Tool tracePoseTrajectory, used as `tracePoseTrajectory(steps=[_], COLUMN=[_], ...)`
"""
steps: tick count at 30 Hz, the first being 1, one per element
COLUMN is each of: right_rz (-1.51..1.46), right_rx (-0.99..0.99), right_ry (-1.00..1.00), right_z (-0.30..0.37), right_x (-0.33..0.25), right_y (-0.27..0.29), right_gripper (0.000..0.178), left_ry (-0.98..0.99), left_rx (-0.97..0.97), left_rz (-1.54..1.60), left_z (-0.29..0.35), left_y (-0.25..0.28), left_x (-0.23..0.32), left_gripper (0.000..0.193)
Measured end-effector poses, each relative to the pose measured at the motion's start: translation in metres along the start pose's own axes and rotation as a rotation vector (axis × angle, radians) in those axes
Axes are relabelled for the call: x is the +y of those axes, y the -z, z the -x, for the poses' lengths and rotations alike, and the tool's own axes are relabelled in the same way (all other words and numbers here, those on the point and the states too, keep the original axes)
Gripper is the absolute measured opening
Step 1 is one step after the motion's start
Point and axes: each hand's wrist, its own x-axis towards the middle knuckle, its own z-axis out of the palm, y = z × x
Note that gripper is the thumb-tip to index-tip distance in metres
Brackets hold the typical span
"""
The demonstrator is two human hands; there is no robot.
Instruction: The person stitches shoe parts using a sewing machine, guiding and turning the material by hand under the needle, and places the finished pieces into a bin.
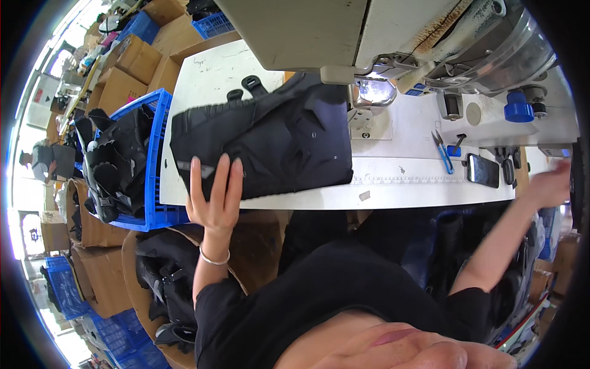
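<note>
A black fabric piece (276, 141), which looks like a sewn bag part with folds and small eyelets, lies on the white sewing table. Two black plastic fittings (251, 85) stick out beyond its far edge. My left hand (215, 194) rests on its near left corner, fingers stretched out and flat. The right end of the piece reaches the needle area of a sewing machine (372, 92); whether it lies under the presser foot I cannot tell. My right hand (550, 184) is raised at the far right, beyond the phone. Motion blurs its fingers, so any hold is unclear.
On the table's right are blue thread snips (442, 152), a phone (483, 170) and a blue-capped bottle (519, 107). A blue crate (157, 160) of black pieces stands left of the table. Below it is a cardboard box (130, 258) with more black pieces.
</note>
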Motion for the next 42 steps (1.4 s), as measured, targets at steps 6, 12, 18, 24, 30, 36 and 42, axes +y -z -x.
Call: tracePoseTrajectory(steps=[6,12,18,24,30,36,42], right_rz=[-0.571,-0.734,-0.712,-0.685,-0.718,-0.709,-0.643], right_rx=[-1.661,-1.304,-1.231,-1.247,-1.196,-1.227,-1.254], right_ry=[-0.709,-0.903,-0.917,-0.891,-0.925,-0.893,-0.919], right_z=[0.290,0.278,0.286,0.281,0.286,0.285,0.296], right_x=[-0.065,-0.122,-0.088,-0.089,-0.091,-0.087,-0.078], right_y=[0.009,0.000,-0.010,-0.018,-0.019,-0.021,-0.007], right_gripper=[0.031,0.026,0.027,0.024,0.022,0.024,0.025], left_ry=[0.008,0.019,0.017,0.030,0.068,0.021,0.052], left_rx=[0.001,0.052,0.065,0.086,0.045,0.062,0.001], left_rz=[-0.077,-0.077,-0.044,-0.012,-0.027,0.016,0.081], left_z=[0.030,0.030,0.024,0.023,0.024,0.022,0.022], left_y=[0.036,0.046,0.017,0.010,0.008,0.006,-0.010], left_x=[0.015,0.032,0.053,0.052,0.054,0.052,0.041], left_gripper=[0.018,0.016,0.019,0.021,0.020,0.024,0.024])
